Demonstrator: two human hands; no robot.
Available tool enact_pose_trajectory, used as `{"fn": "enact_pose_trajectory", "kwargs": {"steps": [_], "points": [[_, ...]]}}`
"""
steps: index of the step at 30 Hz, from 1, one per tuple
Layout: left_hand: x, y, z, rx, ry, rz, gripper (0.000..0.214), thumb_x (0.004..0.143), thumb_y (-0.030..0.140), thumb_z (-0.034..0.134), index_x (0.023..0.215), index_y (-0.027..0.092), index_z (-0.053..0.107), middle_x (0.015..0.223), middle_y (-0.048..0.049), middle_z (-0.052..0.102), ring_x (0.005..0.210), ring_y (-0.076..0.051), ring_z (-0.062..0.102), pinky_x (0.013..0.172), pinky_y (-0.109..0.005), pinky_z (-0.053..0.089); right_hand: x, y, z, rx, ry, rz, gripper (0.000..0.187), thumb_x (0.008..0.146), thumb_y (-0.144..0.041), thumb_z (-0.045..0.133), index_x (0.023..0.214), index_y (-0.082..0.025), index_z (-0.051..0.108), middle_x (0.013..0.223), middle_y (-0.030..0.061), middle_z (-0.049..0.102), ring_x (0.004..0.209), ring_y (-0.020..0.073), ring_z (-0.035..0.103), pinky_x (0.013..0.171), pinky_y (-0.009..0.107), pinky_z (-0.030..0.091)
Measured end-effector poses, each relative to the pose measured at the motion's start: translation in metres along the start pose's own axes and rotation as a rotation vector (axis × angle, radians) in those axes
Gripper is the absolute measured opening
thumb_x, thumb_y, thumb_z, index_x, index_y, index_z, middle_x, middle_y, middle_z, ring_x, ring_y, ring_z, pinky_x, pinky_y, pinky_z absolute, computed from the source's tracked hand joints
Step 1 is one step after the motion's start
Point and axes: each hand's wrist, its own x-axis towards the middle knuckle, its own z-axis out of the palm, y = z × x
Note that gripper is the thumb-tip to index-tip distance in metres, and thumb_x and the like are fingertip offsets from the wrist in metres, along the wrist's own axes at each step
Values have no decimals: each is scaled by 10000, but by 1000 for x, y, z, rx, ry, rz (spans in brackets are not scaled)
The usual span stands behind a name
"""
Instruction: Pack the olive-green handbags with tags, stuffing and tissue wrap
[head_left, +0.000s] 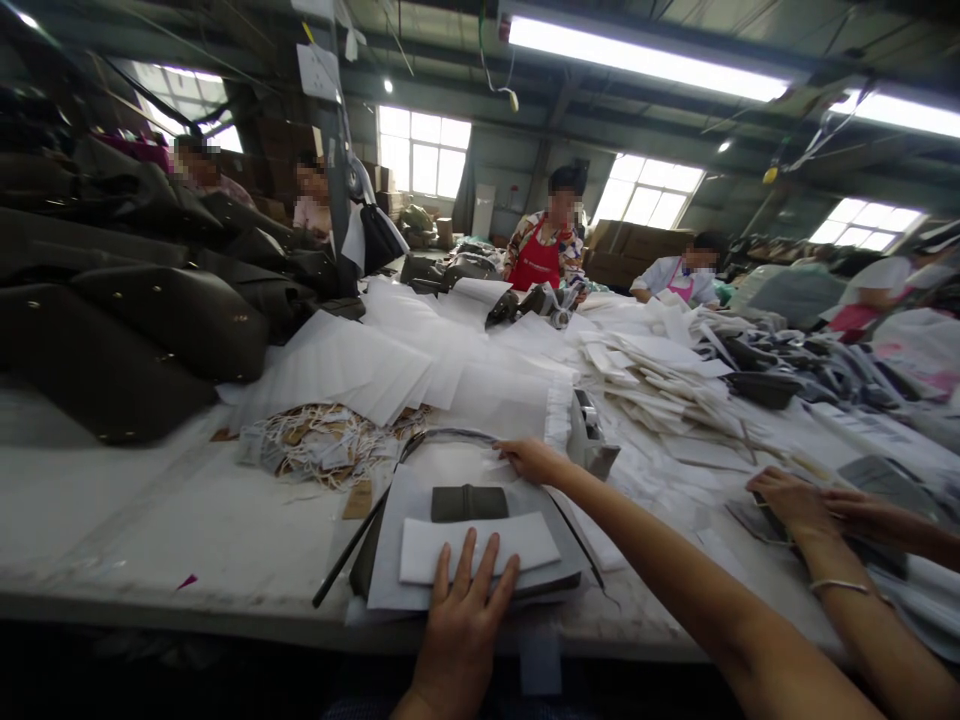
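Observation:
A dark olive bag lies flat at the table's front edge, mostly covered by a thin white sheet. On that sheet are a folded white foam pad and a small dark olive piece with a band round its middle. My left hand rests flat on the pad's lower edge, fingers spread. Beyond the bag, my right hand pinches the end of the dark curved strap; its fingertips are small and partly blurred. The strap arches over the bag's far side and runs down its left.
Loose tags with strings are heaped beyond the bag, near fanned white sheets. Dark bags are piled at left. A grey tape dispenser stands right. A co-worker's hands work at right; other people are farther back.

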Motion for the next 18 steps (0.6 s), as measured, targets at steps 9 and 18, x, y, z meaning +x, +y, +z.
{"fn": "enact_pose_trajectory", "kwargs": {"steps": [9, 18], "points": [[0, 0, -1, 32, 3, 7, 467, 985, 370, 458, 1452, 377, 456, 1546, 29, 434, 1421, -297, 365, 1189, -520, 186, 25, -12, 5, -137, 10, 189, 284, 860, -217, 676, 1141, -216, 715, 1150, 100, 701, 1034, 269, 666, 832, 296, 475], [-1, 0, 2, 29, 28, 1, 456, 987, 385, 451, 1443, 382, 469, 1546, 37, 433, 1419, -300, 370, 1198, -521, 170, 30, -16, -2, -197, -69, 171, 263, 896, -252, 681, 1158, -236, 675, 1253, 54, 621, 1063, 227, 630, 861, 314, 484]]}}
